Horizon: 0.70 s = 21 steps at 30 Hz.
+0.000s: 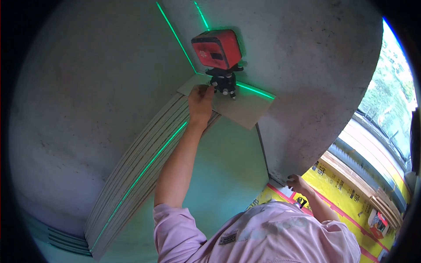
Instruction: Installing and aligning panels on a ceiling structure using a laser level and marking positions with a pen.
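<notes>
A red and black laser level point(218, 49) stands on a black adjustable base point(224, 82). The base rests on a small pale board point(245, 107), which lies across the top edge of a stack of boards. My raised left hand point(201, 103) is closed at the left side of the base, its fingertips against a leg or knob there. Exactly which part it grips is partly hidden by the fingers. Low on the right, my right hand point(299, 184) hangs near the foot of the grey wall, its fingers loosely curled and apart, with nothing visible in them.
Several boards point(140, 162) lean upright against the grey wall point(70, 114), with a green face point(228, 162) towards me. Green laser lines cross walls and boards. Yellow printed sheeting point(337, 188) covers the floor at right, beside wood strips point(388, 206) and a window point(390, 96).
</notes>
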{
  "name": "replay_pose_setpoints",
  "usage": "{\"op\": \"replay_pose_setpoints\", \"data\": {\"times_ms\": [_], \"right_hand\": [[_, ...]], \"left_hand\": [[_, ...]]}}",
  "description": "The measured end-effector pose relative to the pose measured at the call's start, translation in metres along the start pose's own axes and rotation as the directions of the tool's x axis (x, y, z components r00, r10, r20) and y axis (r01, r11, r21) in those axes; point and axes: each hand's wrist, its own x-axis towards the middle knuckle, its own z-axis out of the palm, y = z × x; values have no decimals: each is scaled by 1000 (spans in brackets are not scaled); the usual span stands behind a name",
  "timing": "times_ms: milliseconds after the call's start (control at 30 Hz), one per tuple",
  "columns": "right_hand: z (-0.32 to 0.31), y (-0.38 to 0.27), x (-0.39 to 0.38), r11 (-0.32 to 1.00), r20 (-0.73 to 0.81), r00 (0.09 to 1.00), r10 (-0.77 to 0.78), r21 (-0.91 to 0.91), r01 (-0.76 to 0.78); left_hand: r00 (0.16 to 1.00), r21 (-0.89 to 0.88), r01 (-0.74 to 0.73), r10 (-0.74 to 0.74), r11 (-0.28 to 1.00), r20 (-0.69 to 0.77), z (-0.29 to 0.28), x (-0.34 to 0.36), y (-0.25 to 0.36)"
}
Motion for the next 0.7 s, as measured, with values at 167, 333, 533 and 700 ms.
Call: {"op": "replay_pose_setpoints", "data": {"times_ms": [167, 333, 533, 700], "right_hand": [[-22, 78, -12, 963, -93, 960, 264, 81, -257], [-27, 72, -14, 961, -137, 966, 221, 199, -192], [-24, 48, 3, 966, -100, 983, 152, 225, -127], [-21, 55, 12, 963, -58, 984, 169, 223, -152]], "left_hand": [[1000, -99, -17, 19, 995, 19, 8, 7, -14], [997, -125, 48, -40, 991, 63, 10, 11, -18], [993, -156, 105, -95, 982, 67, 13, 12, -11], [977, -133, 202, -191, 970, 92, 12, 12, -6]]}}
